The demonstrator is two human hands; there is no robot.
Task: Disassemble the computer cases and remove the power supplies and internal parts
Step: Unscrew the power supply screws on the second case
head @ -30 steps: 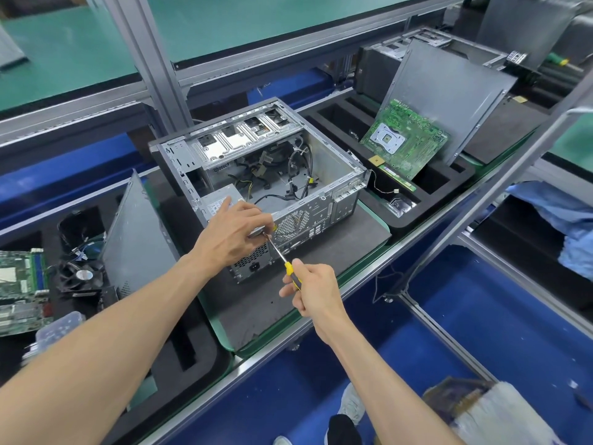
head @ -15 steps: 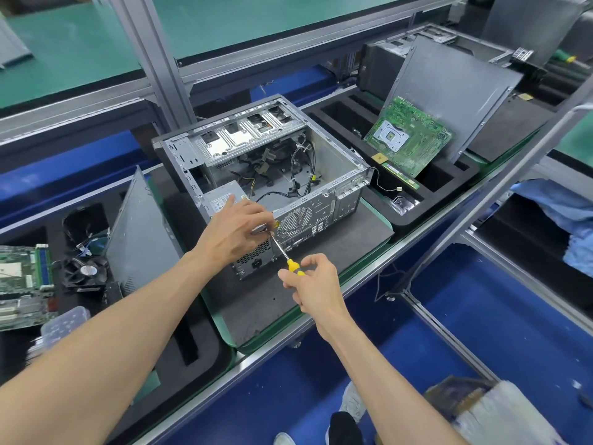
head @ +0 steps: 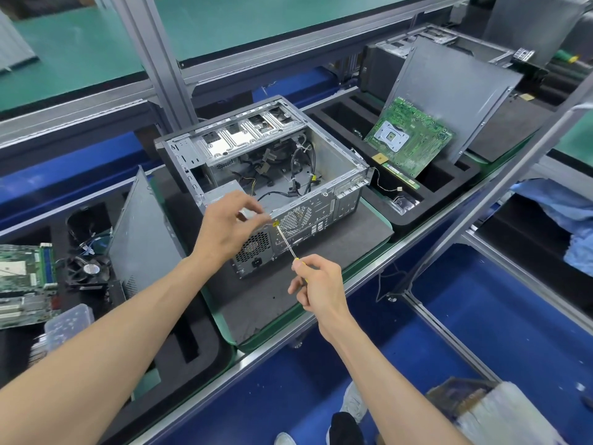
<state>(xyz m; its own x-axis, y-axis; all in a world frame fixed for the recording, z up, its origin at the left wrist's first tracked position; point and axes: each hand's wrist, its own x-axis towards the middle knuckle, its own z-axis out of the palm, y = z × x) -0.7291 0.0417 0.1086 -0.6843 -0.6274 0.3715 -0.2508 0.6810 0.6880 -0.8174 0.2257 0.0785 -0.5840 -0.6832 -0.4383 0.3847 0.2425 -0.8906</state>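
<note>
**Power supply nearly free: a dense steel box best taken by its flanks**

The open computer case lay on its side on a dark foam mat on the counter, its rear panel facing the person. The power supply sat in the near-left corner of the case, its honeycomb grille and mains socket showing through the rear panel.

The right hand pinched the yellow handle of a slim screwdriver between thumb and curled fingers, the tip set against the rear panel just above the grille. The left hand hovered over that same corner with fingers loosely bent and thumb and forefinger drawn near each other; whether they held a screw was too small to tell.

The supply would likely handle as a stiff, heavy block for its size, with smooth painted steel that could slip. Its flat sides looked like the place to grip, not the grille or the bundle of cables trailing into the case, which might snag or tug on their connectors. The case's stamped edges appeared thin and probably sharp. A loose screw would be tiny and easy to lose in the mat.

Nearby, a motherboard leaned in a foam tray to the right.
</note>
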